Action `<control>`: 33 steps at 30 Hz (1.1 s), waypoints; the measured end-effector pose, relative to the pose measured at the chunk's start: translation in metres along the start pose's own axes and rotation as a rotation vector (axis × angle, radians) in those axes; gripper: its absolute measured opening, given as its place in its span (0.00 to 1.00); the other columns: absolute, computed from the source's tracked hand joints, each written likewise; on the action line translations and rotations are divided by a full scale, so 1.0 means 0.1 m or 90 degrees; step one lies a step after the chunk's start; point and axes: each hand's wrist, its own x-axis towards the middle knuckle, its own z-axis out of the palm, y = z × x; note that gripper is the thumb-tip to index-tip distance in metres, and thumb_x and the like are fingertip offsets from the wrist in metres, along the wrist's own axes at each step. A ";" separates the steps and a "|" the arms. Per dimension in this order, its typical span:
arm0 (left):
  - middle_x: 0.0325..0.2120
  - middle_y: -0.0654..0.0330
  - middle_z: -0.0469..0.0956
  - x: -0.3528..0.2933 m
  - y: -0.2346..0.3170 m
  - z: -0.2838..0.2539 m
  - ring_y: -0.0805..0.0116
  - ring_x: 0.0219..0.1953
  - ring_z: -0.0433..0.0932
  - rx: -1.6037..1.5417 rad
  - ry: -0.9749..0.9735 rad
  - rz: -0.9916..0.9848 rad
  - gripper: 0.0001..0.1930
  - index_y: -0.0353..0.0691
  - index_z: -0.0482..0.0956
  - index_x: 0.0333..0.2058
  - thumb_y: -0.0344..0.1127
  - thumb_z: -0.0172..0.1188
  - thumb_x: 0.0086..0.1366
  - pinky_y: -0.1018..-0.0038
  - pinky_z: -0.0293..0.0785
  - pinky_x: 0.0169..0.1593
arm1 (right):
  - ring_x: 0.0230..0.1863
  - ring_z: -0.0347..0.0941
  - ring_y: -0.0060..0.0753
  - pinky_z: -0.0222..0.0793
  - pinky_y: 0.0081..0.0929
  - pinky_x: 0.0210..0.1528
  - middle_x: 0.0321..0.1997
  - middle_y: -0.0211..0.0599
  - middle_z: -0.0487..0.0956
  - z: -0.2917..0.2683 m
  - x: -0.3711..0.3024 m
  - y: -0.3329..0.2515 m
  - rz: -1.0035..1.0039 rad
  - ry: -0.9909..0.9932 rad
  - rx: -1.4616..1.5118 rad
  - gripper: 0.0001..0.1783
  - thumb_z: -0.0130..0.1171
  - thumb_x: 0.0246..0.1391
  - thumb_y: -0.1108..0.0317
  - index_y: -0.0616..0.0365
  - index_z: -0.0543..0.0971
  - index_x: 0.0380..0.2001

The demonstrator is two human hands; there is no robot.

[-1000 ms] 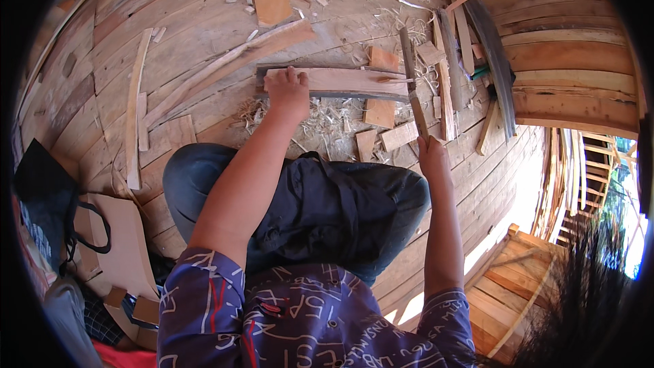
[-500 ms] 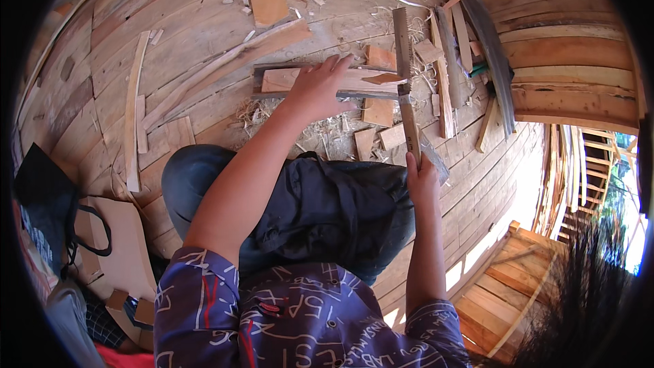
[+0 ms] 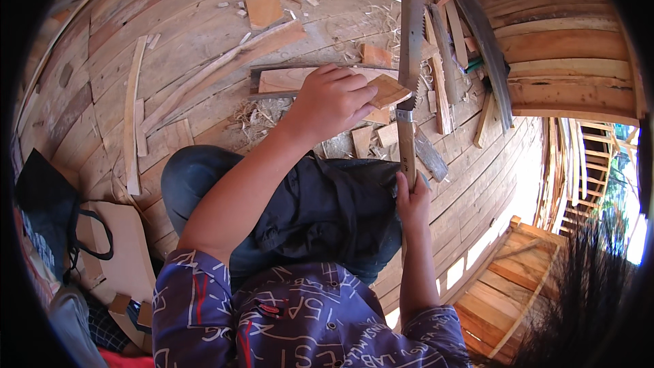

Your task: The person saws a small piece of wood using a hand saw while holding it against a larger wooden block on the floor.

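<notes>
My right hand (image 3: 414, 199) is wrapped round the long wooden handle of a handsaw (image 3: 410, 48). The saw stands with its toothed blade pointing away from me, teeth toward the right. Between the fingers and thumb of my left hand (image 3: 335, 101) is a small flat wood piece (image 3: 390, 91). Its right end meets or overlaps the blade just above the metal collar; I cannot tell whether they touch. Beneath and beyond my left hand a pale plank (image 3: 283, 80) lies on a darker board (image 3: 256, 82) on the floor.
Curly wood shavings (image 3: 252, 117) and several offcuts lie round the boards. Long strips (image 3: 134, 109) rest on the plank floor to the left, beside a cardboard box (image 3: 126, 238) and a black bag (image 3: 48, 194). Stacked timber (image 3: 572, 61) rises at the right.
My left hand has closed on the small wood piece and lifted it, tilted, beside the saw. The saw blade has turned to show its broad face, and my right hand has shifted slightly nearer me.
</notes>
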 end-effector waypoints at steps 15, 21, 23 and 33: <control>0.60 0.51 0.64 -0.34 -0.38 0.17 0.54 0.63 0.63 0.180 -0.479 -0.406 0.46 0.43 0.60 0.64 0.44 0.72 0.47 0.50 0.59 0.62 | 0.34 0.75 0.65 0.69 0.49 0.34 0.26 0.61 0.77 -0.06 0.43 -0.06 0.001 -0.020 -0.163 0.21 0.56 0.61 0.53 0.66 0.76 0.33; 0.68 0.50 0.53 -0.51 -0.82 0.34 0.53 0.70 0.53 0.266 -0.594 -0.598 0.41 0.44 0.56 0.66 0.39 0.61 0.54 0.43 0.49 0.66 | 0.38 0.75 0.66 0.68 0.54 0.38 0.32 0.62 0.78 -0.08 0.93 0.16 -0.001 -0.003 -0.257 0.23 0.54 0.61 0.50 0.64 0.76 0.34; 0.68 0.50 0.53 -0.57 -0.84 0.39 0.53 0.70 0.52 0.278 -0.621 -0.598 0.40 0.44 0.57 0.65 0.38 0.61 0.53 0.42 0.48 0.66 | 0.39 0.75 0.65 0.68 0.53 0.39 0.32 0.61 0.78 -0.05 1.03 0.26 0.010 -0.023 -0.273 0.23 0.54 0.60 0.49 0.64 0.76 0.34; 0.70 0.50 0.50 -0.65 -0.86 0.42 0.51 0.70 0.51 0.297 -0.651 -0.582 0.38 0.39 0.57 0.66 0.39 0.58 0.56 0.34 0.44 0.64 | 0.40 0.76 0.64 0.70 0.54 0.40 0.34 0.60 0.79 -0.03 1.04 0.10 0.032 0.058 -0.244 0.23 0.51 0.62 0.49 0.62 0.77 0.38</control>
